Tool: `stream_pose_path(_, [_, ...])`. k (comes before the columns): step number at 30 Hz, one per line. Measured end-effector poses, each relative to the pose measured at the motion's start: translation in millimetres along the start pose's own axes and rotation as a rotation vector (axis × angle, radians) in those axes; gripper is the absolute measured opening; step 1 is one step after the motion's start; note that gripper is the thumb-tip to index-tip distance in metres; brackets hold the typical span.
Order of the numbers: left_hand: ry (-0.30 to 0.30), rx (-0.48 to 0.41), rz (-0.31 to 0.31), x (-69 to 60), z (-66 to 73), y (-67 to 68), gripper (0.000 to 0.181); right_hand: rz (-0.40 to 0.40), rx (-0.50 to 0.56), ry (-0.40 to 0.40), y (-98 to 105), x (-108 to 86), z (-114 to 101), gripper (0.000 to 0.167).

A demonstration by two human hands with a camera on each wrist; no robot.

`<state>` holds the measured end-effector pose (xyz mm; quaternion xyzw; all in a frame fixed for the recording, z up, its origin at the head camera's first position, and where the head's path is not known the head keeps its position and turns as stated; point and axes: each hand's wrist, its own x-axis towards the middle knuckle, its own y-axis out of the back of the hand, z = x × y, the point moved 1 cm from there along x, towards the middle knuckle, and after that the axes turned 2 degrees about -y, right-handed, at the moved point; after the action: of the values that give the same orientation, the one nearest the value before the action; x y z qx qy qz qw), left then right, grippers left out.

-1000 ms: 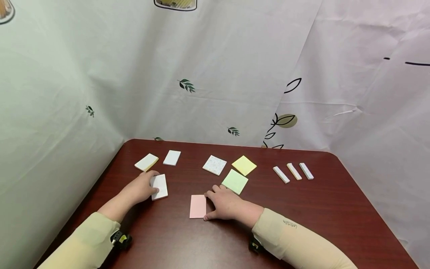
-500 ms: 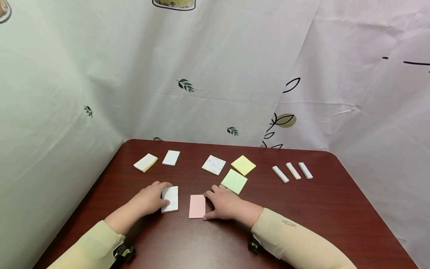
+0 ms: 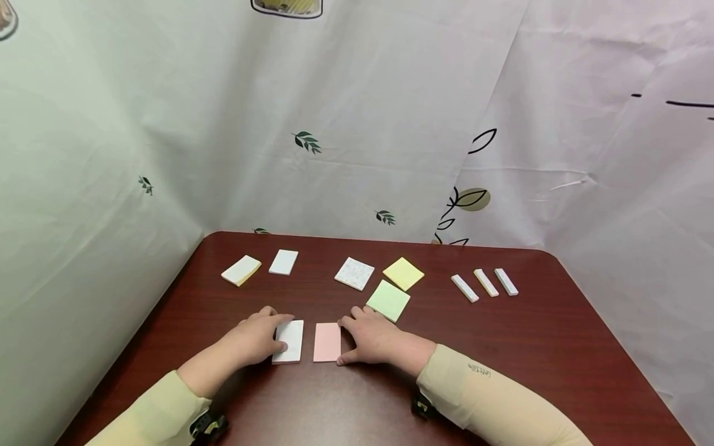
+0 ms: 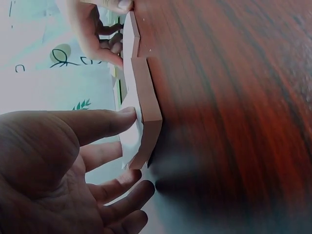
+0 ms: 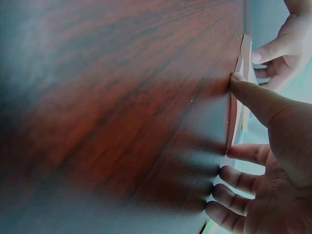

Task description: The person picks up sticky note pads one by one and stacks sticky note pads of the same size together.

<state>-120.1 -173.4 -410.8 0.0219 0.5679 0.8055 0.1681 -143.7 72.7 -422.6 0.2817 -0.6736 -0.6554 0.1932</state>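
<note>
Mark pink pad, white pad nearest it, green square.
Pink pad (image 3: 326, 342): head view, middle of top face.
White pad (image 3: 293, 339): head view, uncovered part of top face.
Green square (image 3: 388, 301): head view, middle of top face.

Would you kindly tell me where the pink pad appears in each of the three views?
Head: the pink pad lies below centre, slightly left, beside the right hand.
Left wrist: the pink pad is near the top, left of centre, beyond the white pad in the left hand.
Right wrist: the pink pad is right of centre, between the right hand's thumb and index finger.
Shared landmark: the right hand.
</note>
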Motion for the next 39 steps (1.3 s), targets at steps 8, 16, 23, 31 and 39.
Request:
stream_pose_path(8, [-0.007, -0.025, 0.000, 0.0, -3.8, -0.8, 0.059, -0.012, -0.015, -0.009, 0, 1.2, 0, 0.071])
stream_pose_path(16, [-0.025, 0.008, 0.115, -7.8, -6.0, 0.2, 0.050, -0.017, -0.017, -0.011, -1, 2.2, -1, 0.071])
stream_pose_path(23, [-0.208, 0.154, 0.164, -13.5, -3.5, 8.6, 0.034, -0.023, -0.009, -0.011, 1, 2.1, 0, 0.071])
stream_pose_path(31, [-0.309, 0.221, 0.077, -13.3, 4.1, 1.4, 0.053, -0.025, -0.009, -0.017, 0, 0.7, 1, 0.071])
stream_pose_path(39, [-0.330, 0.291, 0.067, -10.0, 2.4, -6.3, 0.060, -0.018, -0.023, -0.016, -2, 1.4, 1, 0.071])
